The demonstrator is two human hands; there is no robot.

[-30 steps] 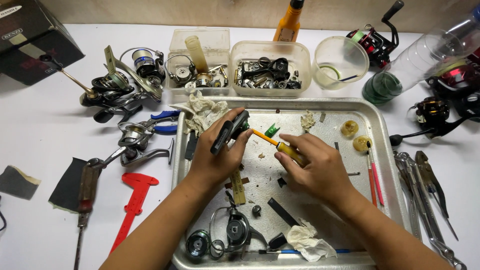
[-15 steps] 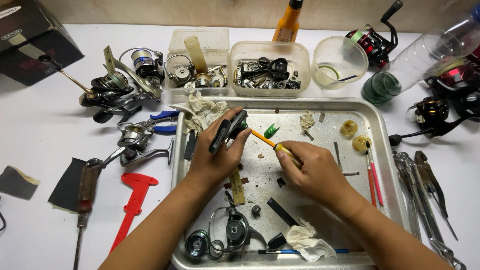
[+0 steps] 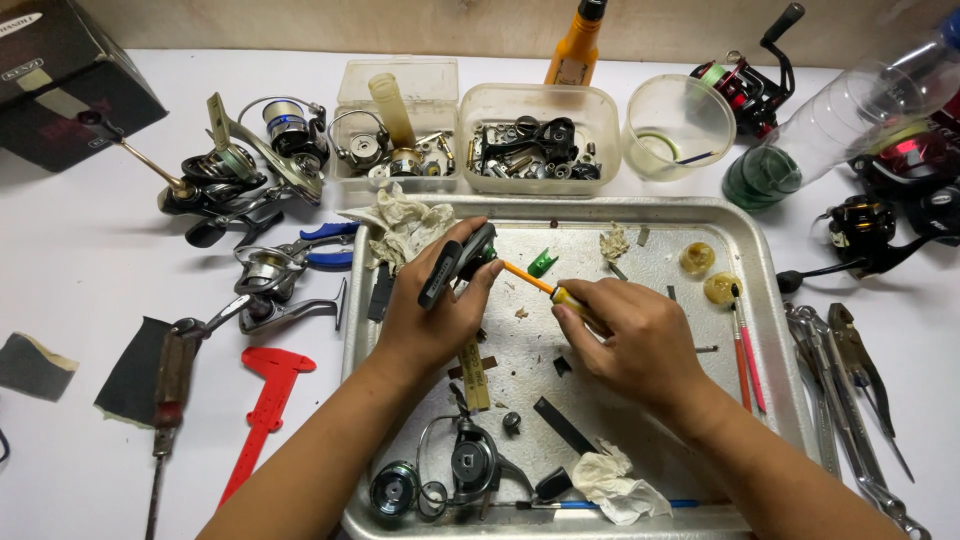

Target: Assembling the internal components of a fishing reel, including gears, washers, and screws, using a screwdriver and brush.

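Head view, 1 frame. Both hands over metal tray (image 3: 760, 260), centre of white table (image 3: 80, 280).

Left hand (image 3: 430, 315): fingers curled tight round a dark reel part (image 3: 455, 262), thumb across its lower side. Part sits at about 11 o'clock from tray centre, raised off the tray floor, tilted, long axis running from 7 to 1 o'clock.

Right hand (image 3: 630, 335): closed in a pinch on the yellow handle of a small screwdriver (image 3: 545, 290). Orange shaft points toward 10 o'clock; tip meets the reel part at the left hand's fingertips. Exact contact point hidden by the fingers.

On tray: green clip (image 3: 541, 263) just beside the shaft at its 1 o'clock side, not touching. 2 amber round pieces (image 3: 697, 258) at 2 o'clock. Red pen-like tools (image 3: 745, 350) along the 3 o'clock edge. Part-stripped reel (image 3: 470, 465) at 7 o'clock, crumpled tissue (image 3: 610, 485) at 6 o'clock. Rag (image 3: 405, 222) over the tray's 10 o'clock corner.

Off tray: 2 clear tubs of small parts (image 3: 535, 150) at 12 o'clock, orange bottle (image 3: 575, 50) behind them. Red caliper (image 3: 265, 400) at 8 o'clock. Loose reels (image 3: 240, 175) at 10 o'clock. Pliers (image 3: 850, 370) at 3 o'clock.
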